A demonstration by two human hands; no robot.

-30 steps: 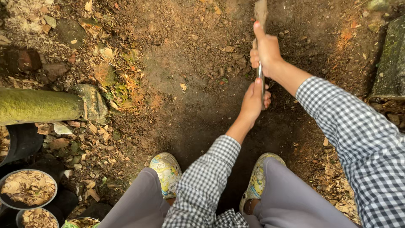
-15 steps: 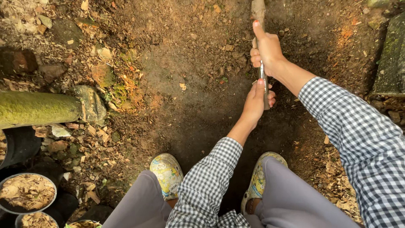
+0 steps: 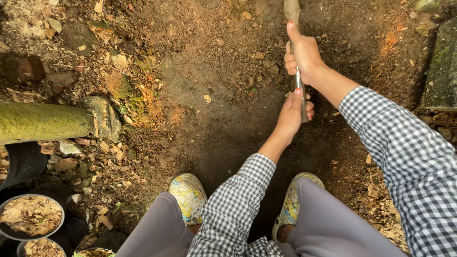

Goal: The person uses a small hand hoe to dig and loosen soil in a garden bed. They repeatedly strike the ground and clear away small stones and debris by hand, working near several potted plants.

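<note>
Both my hands grip a thin metal tool handle (image 3: 300, 85) that runs up to a muddy blade (image 3: 291, 9) at the top edge, over bare brown soil (image 3: 214, 90). My right hand (image 3: 303, 54) is closed around the handle higher up, thumb pointing along it. My left hand (image 3: 293, 114) is closed around the lower end. Both arms wear checked sleeves. My two patterned shoes (image 3: 190, 197) stand on the soil below.
A mossy log (image 3: 43, 121) lies at the left with stones (image 3: 105, 116) and dry leaves around it. Pots filled with wood chips (image 3: 31, 216) sit at the bottom left. A mossy stone slab (image 3: 440, 66) stands at the right edge.
Both hands have stayed closed on the handle and shifted only slightly; the view has barely moved.
</note>
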